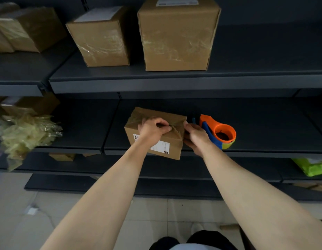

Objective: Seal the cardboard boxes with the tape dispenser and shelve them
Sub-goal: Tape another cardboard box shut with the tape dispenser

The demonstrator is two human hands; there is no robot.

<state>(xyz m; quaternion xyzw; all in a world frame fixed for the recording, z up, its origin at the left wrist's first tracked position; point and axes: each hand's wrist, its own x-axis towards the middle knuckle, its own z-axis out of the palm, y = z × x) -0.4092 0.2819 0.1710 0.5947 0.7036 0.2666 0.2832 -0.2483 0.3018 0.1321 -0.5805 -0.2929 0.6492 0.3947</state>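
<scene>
At the far left of the middle shelf (265,123) lies a crumpled wad of clear plastic (25,134). Further right, at the shelf's near edge, sits the small cardboard box (154,114), turned at an angle, with a white label on its near face. My left hand (153,129) rests on top of it, fingers curled, pinching the wrinkled tape at the top seam. My right hand (196,137) grips the box's right end, fingers curled around the corner. Just right of the box, partly behind that hand, the orange and blue tape dispenser (223,130) lies on the same shelf; I cannot tell whether my hand touches it. On the shelf above stand two taped boxes (176,37). A green package (313,166) sits lower at the far right.
</scene>
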